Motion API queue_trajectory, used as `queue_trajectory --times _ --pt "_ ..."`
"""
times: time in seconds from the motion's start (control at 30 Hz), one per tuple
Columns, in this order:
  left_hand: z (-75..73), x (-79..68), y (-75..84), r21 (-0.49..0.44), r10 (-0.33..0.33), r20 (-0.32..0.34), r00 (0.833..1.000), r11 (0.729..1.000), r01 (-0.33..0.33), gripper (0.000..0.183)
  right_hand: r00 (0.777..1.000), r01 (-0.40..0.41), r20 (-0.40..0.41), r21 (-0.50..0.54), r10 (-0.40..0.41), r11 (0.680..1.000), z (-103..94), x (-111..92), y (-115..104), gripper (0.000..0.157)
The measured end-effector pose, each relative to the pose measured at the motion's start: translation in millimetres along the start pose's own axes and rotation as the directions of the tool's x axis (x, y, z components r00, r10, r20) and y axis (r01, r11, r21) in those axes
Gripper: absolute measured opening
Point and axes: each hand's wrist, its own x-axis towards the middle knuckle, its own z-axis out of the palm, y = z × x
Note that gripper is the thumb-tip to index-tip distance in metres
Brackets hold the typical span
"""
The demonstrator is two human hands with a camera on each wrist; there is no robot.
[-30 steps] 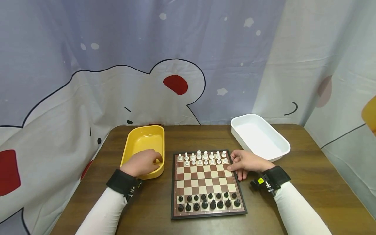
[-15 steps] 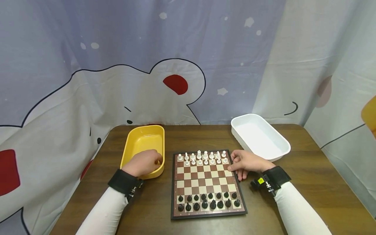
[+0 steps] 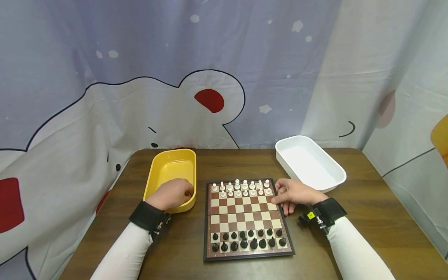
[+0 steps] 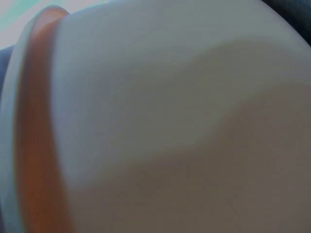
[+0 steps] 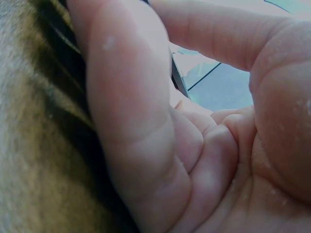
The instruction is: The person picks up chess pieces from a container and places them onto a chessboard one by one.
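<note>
A folding chessboard [image 3: 241,219] lies on the table with its brown and cream squares facing up. White chess pieces [image 3: 241,188] stand in rows at its far end, black ones [image 3: 244,243] at its near end. My right hand [image 3: 294,194] grips the board's right edge, thumb on top and the other fingers down beside it. Bent fingers [image 5: 131,97] fill the right wrist view. On the left, my left hand [image 3: 171,193] reaches over the near end of a yellow tray [image 3: 171,154]; its fingertips are hidden inside, so I cannot tell what they hold.
A white tray [image 3: 308,161] sits at the back right, just beyond my right hand. The brown wooden table [image 3: 238,159] ends at a printed curtain [image 3: 259,77] behind. A blurred pale surface with an orange band fills the left wrist view.
My left hand has shifted very slightly to the right within the yellow tray, and its fingers look more tucked in. The right hand, board and trays stay put.
</note>
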Motion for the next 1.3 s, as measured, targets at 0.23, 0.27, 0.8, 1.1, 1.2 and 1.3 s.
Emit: queue_trajectory --times 0.23,0.27,0.8,1.1,1.2,1.3 --pt "0.5 -1.2 0.1 0.017 0.014 0.000 1.000 1.000 -0.014 0.011 1.000 -0.007 -0.001 0.001 0.007 1.000 0.1 -1 -1 0.048" --pt "0.3 -1.4 0.2 0.021 0.019 -0.001 1.000 1.000 -0.019 0.011 1.000 -0.007 0.000 0.001 0.007 1.000 0.0 -1 -1 0.048" --pt "-4.7 1.6 -4.8 0.053 0.080 -0.165 0.983 0.996 -0.072 0.007 1.000 -0.004 0.001 0.007 0.004 1.000 0.3 -1 0 0.046" --pt "-9.0 1.0 -5.6 0.042 0.065 -0.203 0.977 0.997 -0.057 0.012 1.000 -0.001 0.007 0.024 0.001 1.000 0.6 0 1 0.046" --pt "-9.3 -0.2 -6.8 0.041 0.074 -0.226 0.971 0.997 -0.066 0.013 1.000 0.000 0.006 0.024 0.000 1.000 0.5 0 1 0.046" --pt "-9.8 -1.3 -7.6 0.046 0.087 -0.258 0.962 0.996 -0.078 0.014 1.000 0.004 0.004 0.026 -0.004 1.000 0.8 0 1 0.046"
